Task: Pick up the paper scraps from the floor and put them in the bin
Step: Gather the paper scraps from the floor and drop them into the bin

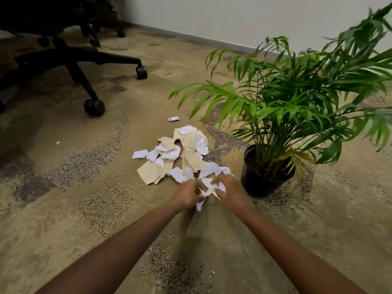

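Both the left hand point(186, 195) and right hand point(231, 193) clutch white paper scraps point(206, 190) together.

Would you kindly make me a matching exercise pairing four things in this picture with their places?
Things:
1 potted plant
2 office chair
3 lone scrap
4 crumpled white scraps

Places:
A held by left hand and right hand
B far left, on castors
C right of the paper pile
D on the carpet beyond the pile

Pairs: 1-C, 2-B, 3-D, 4-A
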Tool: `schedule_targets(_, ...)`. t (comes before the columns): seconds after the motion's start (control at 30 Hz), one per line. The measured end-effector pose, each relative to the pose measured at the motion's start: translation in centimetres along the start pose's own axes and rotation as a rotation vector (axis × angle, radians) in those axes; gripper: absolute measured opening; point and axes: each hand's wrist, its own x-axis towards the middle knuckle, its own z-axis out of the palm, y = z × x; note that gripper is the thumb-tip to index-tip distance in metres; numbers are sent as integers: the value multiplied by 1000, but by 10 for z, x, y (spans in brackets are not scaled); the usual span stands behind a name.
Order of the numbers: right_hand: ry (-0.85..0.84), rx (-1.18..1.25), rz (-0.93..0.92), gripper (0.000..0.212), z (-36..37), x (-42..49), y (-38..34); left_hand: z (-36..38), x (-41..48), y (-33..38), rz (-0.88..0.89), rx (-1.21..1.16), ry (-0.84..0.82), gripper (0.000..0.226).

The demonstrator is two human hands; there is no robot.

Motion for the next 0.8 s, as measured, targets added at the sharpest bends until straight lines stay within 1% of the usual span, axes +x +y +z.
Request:
schedule_targets(0.1,-5,-47,-89,33,-6,21,-2,-13,11,-13,47,2,-29,32)
schedule_targets(0.17,-58,-117,-50,47,-5,37,-3,-20,17,-21,61,60,28,39)
schedule_targets(0.27,-150,-259,77,71,2,59,-5,-27,22,-27,51,168,220,46)
schedule_targets(0.3,-177,-270,101,78,5,65,-5,-29,24,-29,45,190,300,47)
schedule_targets(0.37,-230,-213,149,90,10,75,-7,-31,28,-31,22,224,454,51)
schedule_targets(0.43,-283,-169,195,98,15,84,-10,-35,35,-36,-46,290,526,62)
schedule_targets(0.5,-326,-140,214,101,19,91,-16,-39,41,-42,-185,292,462,77)
schedule_targets(0.57,-359,-127,192,99,21,98,-21,-43,46,-50,-345,176,348,93)
schedule_targets(0.63,-393,-170,161,93,22,103,-22,-43,49,-55,-461,78,249,103)
schedule_targets(0.7,-435,-251,127,84,23,105,-19,-40,53,-56,-478,96,173,101)
schedule_targets(0.8,-447,-363,54,67,26,102,-14,-33,56,-54,-352,166,135,90)
